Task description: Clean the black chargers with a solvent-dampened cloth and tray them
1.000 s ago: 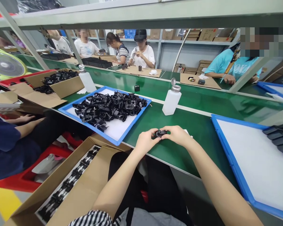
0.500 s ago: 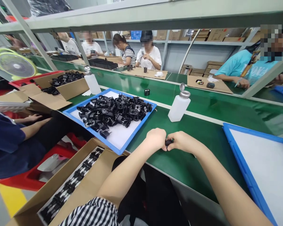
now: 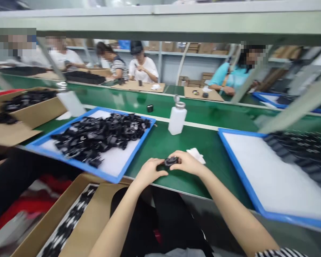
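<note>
Both of my hands meet over the green table near its front edge. My right hand (image 3: 187,163) pinches a small black plastic part (image 3: 171,161), and my left hand (image 3: 149,171) curls beside it with fingertips at the part's left end. A white cloth (image 3: 195,155) lies just behind my right hand. To the left stands a blue tray (image 3: 117,175) heaped with several black parts (image 3: 98,134). On the right a second blue tray (image 3: 246,178) with a white liner carries rows of black parts (image 3: 302,146) at its far side.
A white dispenser bottle (image 3: 177,119) stands behind my hands, another (image 3: 71,101) at the left. An open cardboard box (image 3: 69,221) of black parts sits below the table edge. A lone black part (image 3: 149,108) rides the conveyor. Several people work at the far side.
The view has swung to the right and blurred, bringing the right tray's black parts into sight. My hands stay together on the black part, now slightly lower in view.
</note>
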